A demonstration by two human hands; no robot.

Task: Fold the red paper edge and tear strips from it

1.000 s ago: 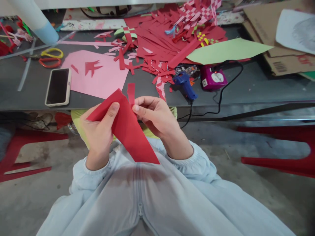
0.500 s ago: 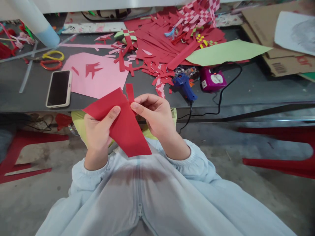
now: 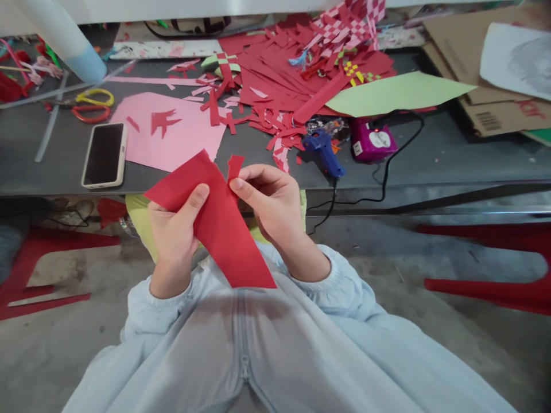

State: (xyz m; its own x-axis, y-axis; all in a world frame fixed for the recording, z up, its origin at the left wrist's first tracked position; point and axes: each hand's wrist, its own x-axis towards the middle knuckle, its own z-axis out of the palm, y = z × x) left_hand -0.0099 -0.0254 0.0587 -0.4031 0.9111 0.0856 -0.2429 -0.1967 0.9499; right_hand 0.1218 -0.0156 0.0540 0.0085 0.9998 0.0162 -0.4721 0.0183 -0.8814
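My left hand (image 3: 176,229) is closed on a sheet of red paper (image 3: 228,241), its thumb on top and the other fingers underneath. The sheet is held above my lap, its lower end slanting toward my jacket. A narrow red paper strip (image 3: 235,166) sticks up between the thumb and forefinger of my right hand (image 3: 271,198), which pinches it at the sheet's right edge. A gap shows between the strip's top and the sheet's upper corner. Whether the strip still joins the sheet lower down is hidden by my right fingers.
On the dark table (image 3: 172,182) lie a phone (image 3: 103,155), scissors (image 3: 92,105), pink paper (image 3: 172,135) and a heap of red paper strips (image 3: 275,74). A blue glue gun (image 3: 323,152) with a cord sits beside a purple box (image 3: 372,139). Cardboard (image 3: 495,115) lies right; red stools (image 3: 482,284) flank me.
The torn gap at the top has widened, with the strip tilting right, away from the sheet. The sheet's lower end has swung a little down and to the right.
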